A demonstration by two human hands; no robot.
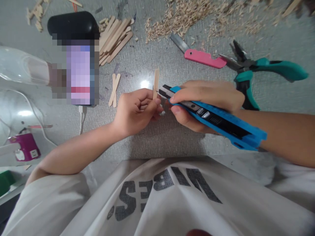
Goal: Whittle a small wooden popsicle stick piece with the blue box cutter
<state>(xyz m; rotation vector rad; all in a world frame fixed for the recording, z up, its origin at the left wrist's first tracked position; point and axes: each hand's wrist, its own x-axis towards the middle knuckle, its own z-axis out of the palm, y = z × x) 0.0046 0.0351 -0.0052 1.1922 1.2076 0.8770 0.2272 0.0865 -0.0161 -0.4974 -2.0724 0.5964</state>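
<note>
Left hand (137, 109) pinches a wooden stick (156, 83) upright above the grey table (152, 144); right hand (204, 101) grasps a blue utility knife (216, 121), its tip touching the stick's lower edge; pink cutter (205, 59) and teal pliers (258, 70) lie beyond; shirt (169, 193) print, seen inverted, reads "VIBES".

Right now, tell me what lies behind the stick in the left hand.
Behind the stick held by the left hand is grey tabletop, then wood shavings farther back. The fingers cover the stick's lower end.
</note>
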